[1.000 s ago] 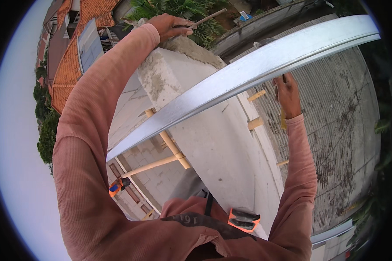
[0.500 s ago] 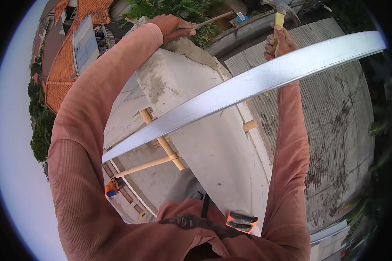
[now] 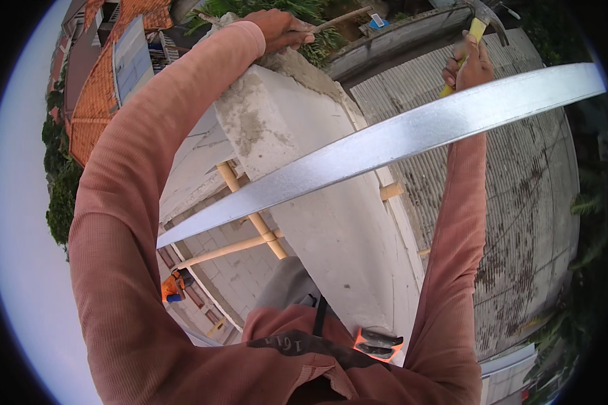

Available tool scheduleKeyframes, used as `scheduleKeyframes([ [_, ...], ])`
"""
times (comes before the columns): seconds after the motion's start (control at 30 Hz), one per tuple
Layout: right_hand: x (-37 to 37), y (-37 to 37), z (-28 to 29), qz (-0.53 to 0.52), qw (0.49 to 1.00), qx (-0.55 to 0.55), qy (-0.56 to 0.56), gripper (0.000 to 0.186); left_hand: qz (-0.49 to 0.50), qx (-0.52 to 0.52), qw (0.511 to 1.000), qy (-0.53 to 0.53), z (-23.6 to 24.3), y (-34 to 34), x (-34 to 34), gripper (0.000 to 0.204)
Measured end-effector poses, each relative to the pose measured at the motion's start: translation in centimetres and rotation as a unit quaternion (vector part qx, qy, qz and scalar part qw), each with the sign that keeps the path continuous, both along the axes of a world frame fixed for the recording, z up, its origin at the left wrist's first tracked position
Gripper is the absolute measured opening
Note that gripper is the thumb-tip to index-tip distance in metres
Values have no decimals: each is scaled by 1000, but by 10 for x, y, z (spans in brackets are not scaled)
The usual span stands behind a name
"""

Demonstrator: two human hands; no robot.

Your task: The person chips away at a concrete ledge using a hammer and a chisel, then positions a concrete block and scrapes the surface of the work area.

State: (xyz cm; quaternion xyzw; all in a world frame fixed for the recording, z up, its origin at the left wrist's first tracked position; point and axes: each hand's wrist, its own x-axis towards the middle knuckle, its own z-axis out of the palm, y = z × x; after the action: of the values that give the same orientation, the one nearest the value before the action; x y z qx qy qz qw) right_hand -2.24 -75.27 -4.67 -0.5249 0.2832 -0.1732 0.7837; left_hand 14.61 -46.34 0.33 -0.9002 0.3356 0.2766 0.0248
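Observation:
My left hand (image 3: pixel 277 31) is closed around a thin brown rod (image 3: pixel 344 17) at the far end of the pale concrete wall top (image 3: pixel 331 229). The rod sticks out to the right; the end inside my fingers is hidden. In my right hand (image 3: pixel 473 66) is a claw hammer (image 3: pixel 477 28) with a yellow handle and a metal head, raised over the right side of the wall. A long shiny metal channel (image 3: pixel 385 143) crosses the view, passing over the wall and in front of my right forearm. Neither hand grips the channel.
Bamboo poles (image 3: pixel 255 216) stand left of the wall, and a person in orange (image 3: pixel 173 286) is far below. A corrugated roof (image 3: pixel 520 202) lies lower on the right. An orange-and-black shoe (image 3: pixel 378 344) rests on the wall top. Tiled roofs (image 3: pixel 105 115) are beyond.
My right hand has swung the hammer to the right, and its handle leans more. The left hand, still on the rod, has shifted slightly right and up in view.

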Motion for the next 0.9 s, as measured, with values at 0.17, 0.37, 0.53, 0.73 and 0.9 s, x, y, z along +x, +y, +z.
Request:
scheduleKeyframes([
  [0.17, -5, -6, 11, 253, 958, -80, 104, 40, -28, 3, 999, -19, -5, 3, 3, 51],
  [0.37, 10, -23, 8, -28, 999, -39, 25, 37, -22, 40, 999, -9, 6, -3, 1, 53],
  [0.53, -4, 3, 1, 238, 958, -123, 106, 33, -7, -51, 999, 7, -12, 9, 0, 54],
  [0.73, 3, -16, 2, -22, 1000, -13, 10, 42, -37, 32, 999, -15, -5, 1, 4, 53],
  [0.9, -10, 14, 6, 244, 956, -124, 103, 39, -28, 72, 997, -17, -2, -1, 4, 52],
])
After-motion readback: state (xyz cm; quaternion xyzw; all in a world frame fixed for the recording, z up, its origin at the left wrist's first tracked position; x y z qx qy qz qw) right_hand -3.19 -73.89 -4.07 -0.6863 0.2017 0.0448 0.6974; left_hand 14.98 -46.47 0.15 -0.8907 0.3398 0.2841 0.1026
